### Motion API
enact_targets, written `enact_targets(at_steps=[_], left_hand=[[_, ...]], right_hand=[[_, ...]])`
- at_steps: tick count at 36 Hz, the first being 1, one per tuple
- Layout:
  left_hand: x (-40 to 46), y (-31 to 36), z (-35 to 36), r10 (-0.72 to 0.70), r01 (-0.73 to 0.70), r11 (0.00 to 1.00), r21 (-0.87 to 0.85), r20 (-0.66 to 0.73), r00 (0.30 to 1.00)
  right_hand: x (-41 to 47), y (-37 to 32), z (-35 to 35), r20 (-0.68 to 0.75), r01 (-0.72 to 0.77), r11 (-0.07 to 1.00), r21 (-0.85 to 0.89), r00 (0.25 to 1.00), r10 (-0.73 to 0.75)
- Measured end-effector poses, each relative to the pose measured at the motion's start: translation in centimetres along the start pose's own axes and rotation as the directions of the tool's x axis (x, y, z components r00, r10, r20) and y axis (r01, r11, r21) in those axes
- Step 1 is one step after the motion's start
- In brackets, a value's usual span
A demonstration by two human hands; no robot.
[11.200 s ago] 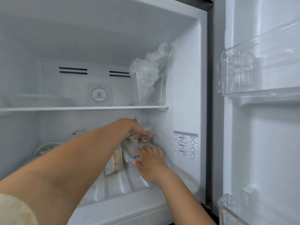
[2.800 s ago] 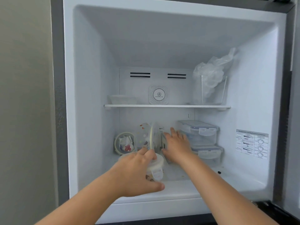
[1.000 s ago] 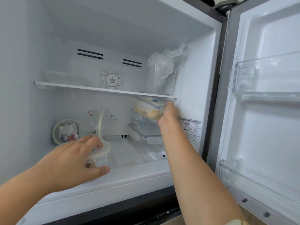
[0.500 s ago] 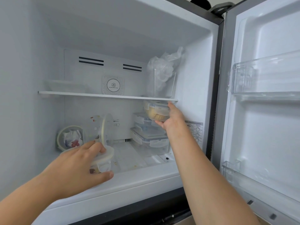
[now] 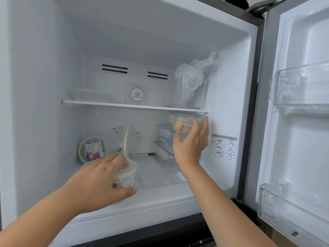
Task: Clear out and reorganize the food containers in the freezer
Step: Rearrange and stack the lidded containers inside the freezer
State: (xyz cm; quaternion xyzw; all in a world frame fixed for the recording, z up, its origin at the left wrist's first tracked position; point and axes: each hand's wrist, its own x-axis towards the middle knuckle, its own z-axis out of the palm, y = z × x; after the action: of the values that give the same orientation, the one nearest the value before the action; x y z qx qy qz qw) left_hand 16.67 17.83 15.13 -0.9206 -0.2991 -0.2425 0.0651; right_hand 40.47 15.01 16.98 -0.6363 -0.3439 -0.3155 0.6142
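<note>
**Op:** Inside the freezer (image 5: 231, 97), lower compartment, I see both hands in. Right hand (image 5: 191, 142) is up under the right end of the shelf (image 5: 106, 104), holding a clear lidded container (image 5: 179, 122) with pale yellow food in it. Thumb is under the base, fingers spread up the near side. Container sits at the top of the stack, lid almost touching the shelf underside.

**Eng:** What's under it?

**Op:** Two more lidded boxes (image 5: 164, 139), stacked against the right wall. I can't tell if the held one is resting on them or is clear of them; the hand blocks that.

**Eng:** Left hand?

**Op:** Left hand (image 5: 105, 180) is at the front edge of the floor, wrapped around a small round tub (image 5: 127, 177) with a cream lid. Fingers lie over the lid, thumb is along the front low down. Tub stands upright on the floor.

**Eng:** Anything else down there?

**Op:** A round container on its side (image 5: 124, 141) just behind the tub, cream rim facing right. Left of it, a round bowl (image 5: 91, 150) tipped toward me with a wrapper inside, near the left wall.

**Eng:** Top shelf?

**Op:** A clear box with crumpled plastic bags (image 5: 193, 82) at the right, and a shallow tray (image 5: 89, 94) at the left. Door (image 5: 302, 50) is open to the right.
</note>
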Motion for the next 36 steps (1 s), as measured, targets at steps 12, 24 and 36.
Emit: enact_targets(at_steps=[12,24,36], left_hand=[[0.1,-0.1,0.2,-0.007,0.007,1.000,-0.020,-0.002,1.000],[0.3,-0.1,0.3,-0.010,0.010,1.000,-0.012,0.014,1.000],[0.3,-0.1,0.3,-0.021,0.021,1.000,-0.001,0.025,0.999]], right_hand=[[1.7,1.5,0.9,0.263,0.237,0.930,-0.283,0.951,-0.162],[3.0,2.7,2.3,0.377,0.302,0.847,-0.437,0.917,-0.132],[4.2,2.2,4.1,0.579,0.308,0.839,-0.448,0.815,0.009]])
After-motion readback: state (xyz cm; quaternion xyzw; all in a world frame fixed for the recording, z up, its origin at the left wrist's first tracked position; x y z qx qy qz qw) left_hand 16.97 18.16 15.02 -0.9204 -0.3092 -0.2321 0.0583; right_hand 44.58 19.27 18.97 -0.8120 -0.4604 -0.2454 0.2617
